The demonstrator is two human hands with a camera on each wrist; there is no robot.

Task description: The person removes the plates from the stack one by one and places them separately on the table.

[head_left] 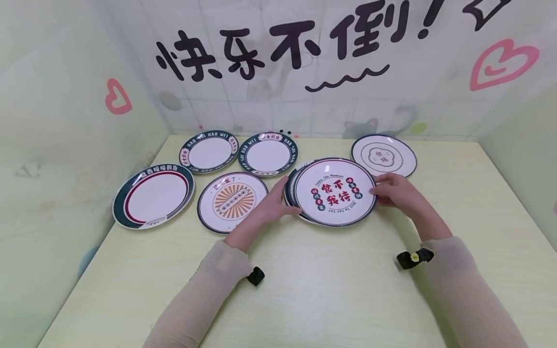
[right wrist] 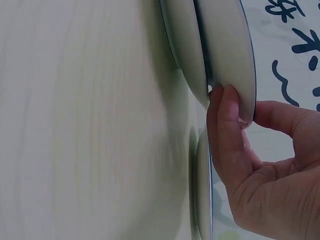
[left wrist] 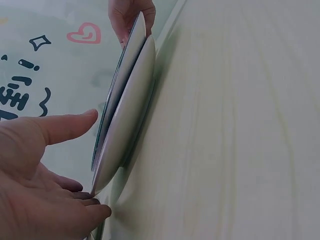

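Note:
A white plate with red and dark lettering lies over another plate with a dark green rim. My right hand pinches the upper plate's right edge; in the right wrist view the thumb is on its face and the fingers are underneath. On the other side my left hand has its thumb and fingers spread. Its fingertips are at the lower plate's edge, and its thumb stands apart from both plates. The left wrist view shows a narrow gap between the two plates.
Left of the pair lies a plate with an orange sunburst. A green and red rimmed plate is at far left. Two green lettered plates stand behind. A dark-rimmed white plate is at back right, near the wall.

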